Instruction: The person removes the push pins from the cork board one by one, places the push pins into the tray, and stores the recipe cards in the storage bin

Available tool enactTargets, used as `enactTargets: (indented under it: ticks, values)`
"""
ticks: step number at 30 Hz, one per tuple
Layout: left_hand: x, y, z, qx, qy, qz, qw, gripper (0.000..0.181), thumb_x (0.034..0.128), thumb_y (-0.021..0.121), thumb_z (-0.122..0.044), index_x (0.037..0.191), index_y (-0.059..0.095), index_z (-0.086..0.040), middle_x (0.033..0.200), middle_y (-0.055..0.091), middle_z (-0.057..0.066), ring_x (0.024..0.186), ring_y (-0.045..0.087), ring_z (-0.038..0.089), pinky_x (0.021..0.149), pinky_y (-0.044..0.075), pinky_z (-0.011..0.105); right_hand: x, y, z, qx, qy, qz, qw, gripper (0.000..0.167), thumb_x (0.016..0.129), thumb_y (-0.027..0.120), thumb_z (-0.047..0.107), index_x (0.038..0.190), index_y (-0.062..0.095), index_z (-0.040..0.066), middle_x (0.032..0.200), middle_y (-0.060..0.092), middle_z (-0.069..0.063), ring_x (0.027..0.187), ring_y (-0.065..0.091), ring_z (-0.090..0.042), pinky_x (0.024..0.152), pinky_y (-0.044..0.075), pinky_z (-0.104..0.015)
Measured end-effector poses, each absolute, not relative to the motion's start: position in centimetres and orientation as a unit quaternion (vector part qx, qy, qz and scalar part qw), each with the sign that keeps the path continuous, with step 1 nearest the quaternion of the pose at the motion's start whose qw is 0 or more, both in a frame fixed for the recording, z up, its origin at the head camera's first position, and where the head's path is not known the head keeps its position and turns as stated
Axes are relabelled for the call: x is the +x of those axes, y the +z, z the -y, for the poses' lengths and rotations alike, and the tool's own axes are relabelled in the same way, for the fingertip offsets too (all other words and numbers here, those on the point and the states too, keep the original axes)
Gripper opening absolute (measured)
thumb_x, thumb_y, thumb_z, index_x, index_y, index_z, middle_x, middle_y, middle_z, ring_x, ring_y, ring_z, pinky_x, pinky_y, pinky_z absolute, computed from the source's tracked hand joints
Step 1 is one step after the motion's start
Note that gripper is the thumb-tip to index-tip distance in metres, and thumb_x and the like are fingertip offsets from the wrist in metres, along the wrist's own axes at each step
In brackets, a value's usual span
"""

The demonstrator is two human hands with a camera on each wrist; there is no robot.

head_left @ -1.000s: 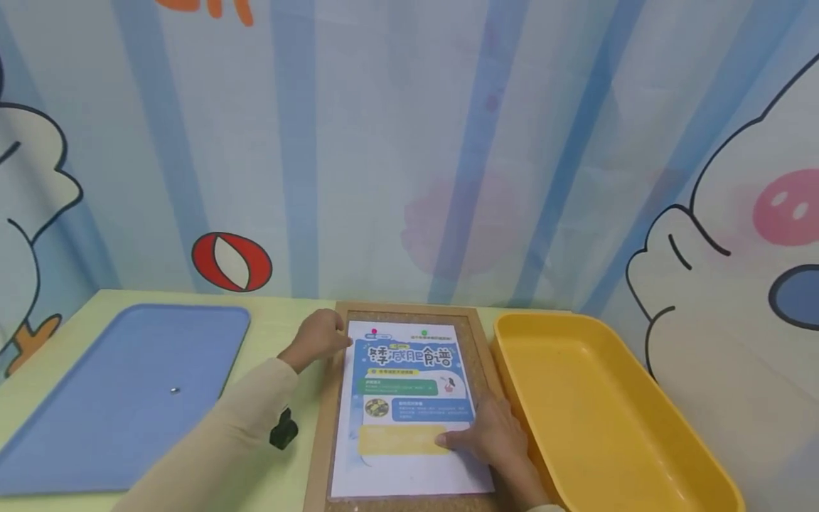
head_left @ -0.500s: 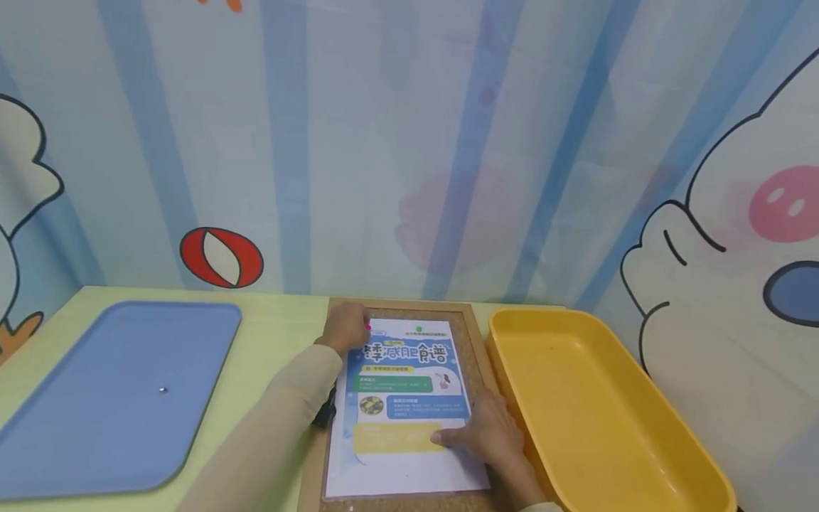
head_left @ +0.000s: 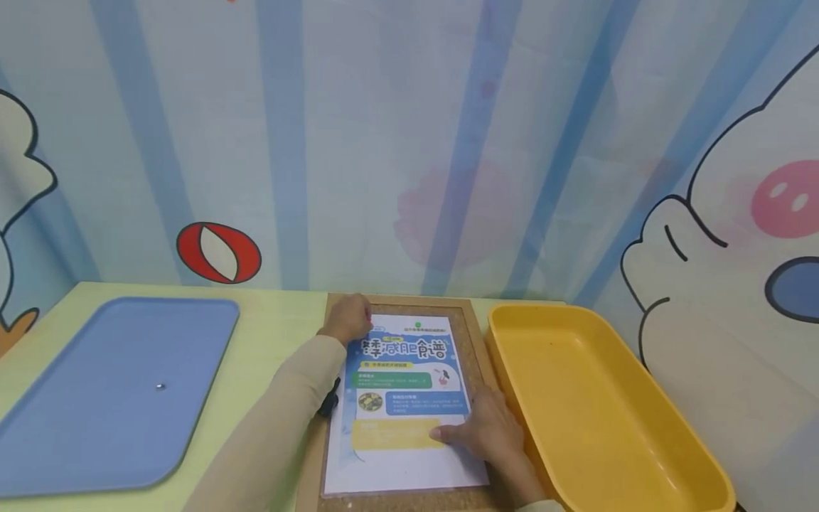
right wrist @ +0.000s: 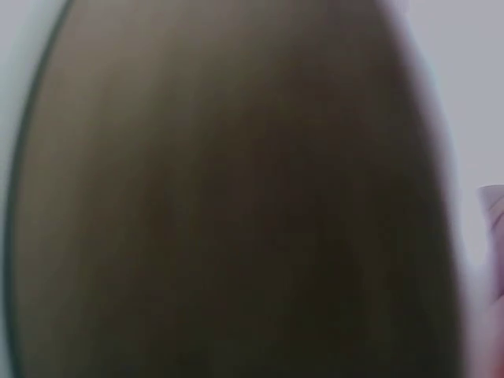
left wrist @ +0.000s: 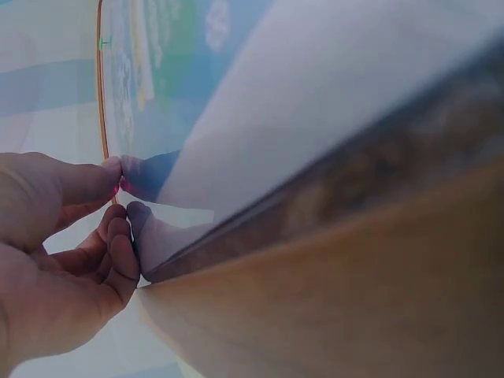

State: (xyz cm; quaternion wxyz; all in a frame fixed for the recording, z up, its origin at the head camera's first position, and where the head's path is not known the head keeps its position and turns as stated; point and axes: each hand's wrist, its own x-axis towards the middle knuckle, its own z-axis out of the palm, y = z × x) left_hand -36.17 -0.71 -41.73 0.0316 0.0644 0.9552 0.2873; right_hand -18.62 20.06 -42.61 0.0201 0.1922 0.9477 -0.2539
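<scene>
A printed poster with blue, green and yellow panels [head_left: 403,473] lies on a wood-framed corkboard [head_left: 310,476]. At its upper left corner my left hand [head_left: 348,320] pinches a pink push pin [left wrist: 116,189] between thumb and index finger; the other fingers curl beside the board's edge in the left wrist view. The hand largely hides the pin in the head view. A green push pin [head_left: 418,325] sits near the poster's top right. My right hand [head_left: 491,430] rests on the right side of poster and board, thumb stretched over the yellow panel. The right wrist view is mostly a dark blur.
A blue tray [head_left: 115,391] with a small silvery item [head_left: 161,387] on it lies to the left. A deep yellow tray [head_left: 608,412] stands against the board's right side. Behind the pale yellow table [head_left: 281,313] hangs a printed curtain [head_left: 358,142].
My left hand has moved right, from the poster's upper left edge onto the pink push pin, and now pinches it. The right hand stays in place. The head view has shifted slightly.
</scene>
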Motion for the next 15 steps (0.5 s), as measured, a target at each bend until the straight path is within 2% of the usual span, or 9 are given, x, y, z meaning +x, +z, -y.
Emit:
enactTargets:
  ticks: [6, 15]
  values:
    - [-36.35, -41.74, 0.58, 0.066, 0.261, -0.961, 0.055, 0.006, 0.0922, 0.067, -0.008, 0.095, 0.067, -0.003, 0.09, 0.065, 0.01, 0.081, 0.06, 0.023, 0.075, 0.051, 0.036, -18.45, -42.8, -19.95, 0.196, -0.259, -0.946, 0.021, 0.107, 0.054, 0.098, 0.036, 0.143, 0.047, 0.005, 0.119, 0.057, -0.017, 0.097, 0.056, -0.031, 0.086, 0.051, -0.049]
    - [-36.28, -40.91, 0.4, 0.106, 0.177, -0.973, 0.106, 0.026, 0.1002, 0.055, -0.011, 0.123, 0.06, 0.001, 0.116, 0.067, 0.016, 0.097, 0.063, 0.025, 0.095, 0.052, 0.042, -18.51, -42.69, -20.26, 0.18, -0.247, -0.952, 0.023, 0.115, 0.053, 0.097, 0.04, 0.147, 0.043, 0.003, 0.125, 0.056, -0.02, 0.099, 0.056, -0.031, 0.09, 0.05, -0.051]
